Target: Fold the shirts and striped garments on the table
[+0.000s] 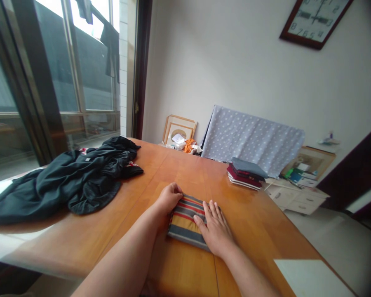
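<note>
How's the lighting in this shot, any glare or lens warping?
Head view: window daylight glares off the table's left edge; the wide lens bows the window frame, tilts the clock; left hand, right hand and striped cloth look sharp.

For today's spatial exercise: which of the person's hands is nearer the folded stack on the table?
Right. The right hand lies flat on the striped cloth, in front and left of the stack; the left hand, curled on the cloth's left edge, is farther left.

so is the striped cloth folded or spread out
Folded: the striped cloth is a small thick rectangle on the table, left hand curled at its far edge, right hand flat on top.
</note>
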{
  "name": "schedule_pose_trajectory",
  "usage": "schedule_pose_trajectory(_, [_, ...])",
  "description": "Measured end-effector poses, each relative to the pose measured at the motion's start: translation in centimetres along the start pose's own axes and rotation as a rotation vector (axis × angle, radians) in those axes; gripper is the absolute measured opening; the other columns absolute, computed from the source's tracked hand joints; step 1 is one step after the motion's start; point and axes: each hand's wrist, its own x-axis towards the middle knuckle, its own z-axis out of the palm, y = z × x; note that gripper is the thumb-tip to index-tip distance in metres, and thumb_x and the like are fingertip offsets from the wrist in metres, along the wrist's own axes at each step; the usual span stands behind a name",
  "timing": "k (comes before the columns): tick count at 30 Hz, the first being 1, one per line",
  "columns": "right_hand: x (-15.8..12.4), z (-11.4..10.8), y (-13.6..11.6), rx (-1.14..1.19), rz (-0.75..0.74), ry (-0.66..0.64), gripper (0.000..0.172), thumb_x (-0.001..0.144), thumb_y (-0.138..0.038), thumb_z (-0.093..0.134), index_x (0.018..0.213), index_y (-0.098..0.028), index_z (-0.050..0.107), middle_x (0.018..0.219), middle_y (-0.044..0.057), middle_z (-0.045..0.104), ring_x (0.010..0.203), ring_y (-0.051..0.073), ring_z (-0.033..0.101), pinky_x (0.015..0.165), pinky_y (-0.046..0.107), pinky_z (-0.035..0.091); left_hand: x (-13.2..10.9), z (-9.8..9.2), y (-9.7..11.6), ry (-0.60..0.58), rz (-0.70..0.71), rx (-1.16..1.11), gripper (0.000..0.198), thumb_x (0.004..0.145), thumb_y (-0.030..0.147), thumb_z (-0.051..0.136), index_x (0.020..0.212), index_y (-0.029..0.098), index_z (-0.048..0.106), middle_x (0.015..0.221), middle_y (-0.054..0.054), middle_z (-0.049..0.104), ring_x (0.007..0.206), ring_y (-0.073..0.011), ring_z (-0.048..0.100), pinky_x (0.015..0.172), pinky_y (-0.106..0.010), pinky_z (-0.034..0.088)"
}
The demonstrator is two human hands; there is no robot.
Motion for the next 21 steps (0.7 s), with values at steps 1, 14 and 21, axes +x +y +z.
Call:
schedule_pose_trajectory(1, [0.0,0.0,0.0,0.002,0.001,0.0,0.09,0.093,-0.077,0.018,0.162,-0.018,0.019,0.169,0.007,0.006,0.155,0.029,0.004,0.124,0.047,0.009,0.1,-0.1,-0.1,0.013,-0.004,0.025,0.014,0.065,0.015,0.067,0.074,0.019,0.057,0.065,0.004,0.057,0.058,-0.0103,0.049,0.054,-0.02,0.038])
schedule_pose_trajectory(14, [0.1,0.1,0.0,-0.003,0.0,-0.001,0.09,0.093,-0.077,0.019,0.162,-0.018,0.02,0.169,0.008,0.006,0.156,0.028,0.004,0.125,0.047,0.009,-0.1,-0.8,0.0,0.052,-0.031,0.159,0.03,0.084,0.048,0.063,0.079,0.019,0.06,0.066,-0.001,0.062,0.058,-0.015,0.058,0.054,-0.023,0.04])
schedule_pose_trajectory(21, [0.0,0.1,0.1,-0.019,-0.009,0.002,0.089,0.094,-0.076,0.019,0.162,-0.017,0.02,0.169,0.008,0.007,0.155,0.029,0.004,0.125,0.048,0.01,-0.2,0.4,-0.1,-0.056,0.035,0.122,0.028,0.082,0.03,0.065,0.107,0.018,0.061,0.081,0.0,0.067,0.068,-0.0127,0.062,0.061,-0.021,0.046])
